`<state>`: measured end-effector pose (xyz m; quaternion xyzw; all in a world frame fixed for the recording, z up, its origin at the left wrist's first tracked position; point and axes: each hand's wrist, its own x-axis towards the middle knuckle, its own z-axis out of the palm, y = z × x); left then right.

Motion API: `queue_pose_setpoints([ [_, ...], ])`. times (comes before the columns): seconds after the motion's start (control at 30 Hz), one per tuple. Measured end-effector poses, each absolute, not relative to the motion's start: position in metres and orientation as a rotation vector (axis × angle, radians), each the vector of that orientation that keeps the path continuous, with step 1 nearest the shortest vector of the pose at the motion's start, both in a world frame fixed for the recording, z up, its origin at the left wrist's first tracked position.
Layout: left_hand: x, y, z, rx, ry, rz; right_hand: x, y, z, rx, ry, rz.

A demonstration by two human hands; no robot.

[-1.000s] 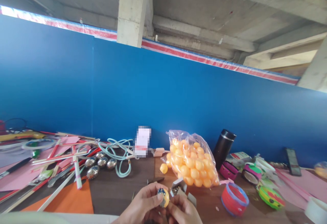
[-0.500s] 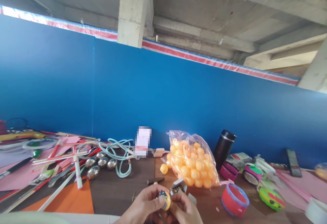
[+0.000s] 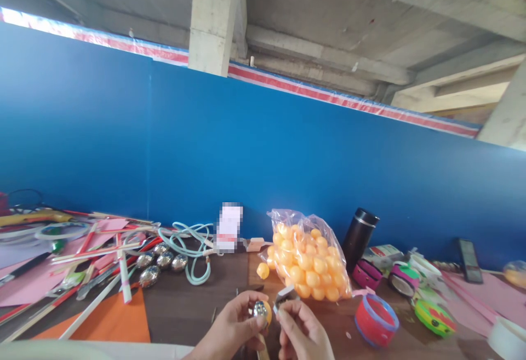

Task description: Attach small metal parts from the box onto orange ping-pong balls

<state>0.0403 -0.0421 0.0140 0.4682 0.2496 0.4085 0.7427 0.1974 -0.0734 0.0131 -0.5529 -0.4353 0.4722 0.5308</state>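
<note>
My left hand is closed round an orange plastic ball whose facing side is covered with shiny silver tack-like heads. My right hand is apart from the ball, just to its right, with thumb and fingertips pinched together; anything between them is too small to make out. Right behind those fingertips stands a small open box with dark metallic bits inside, partly hidden by the hand. A wooden stick or handle shows below the ball. Another loose orange ball lies beyond my left hand.
A clear bag of orange balls stands behind my hands, beside a black flask. Silver-studded balls and a pale blue cord lie left. A red tape roll sits right. A blue partition rises behind the table.
My right hand has moved away from the ball, slightly right, towards the small box. The ball has turned in my left hand, showing more silver studs.
</note>
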Motion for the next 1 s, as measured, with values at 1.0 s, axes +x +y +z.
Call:
queue_pose_setpoints([
  [1.0,0.04,-0.047,0.021,1.471,0.742,1.029,0.191,-0.076,0.015,-1.203,-0.961,1.391],
])
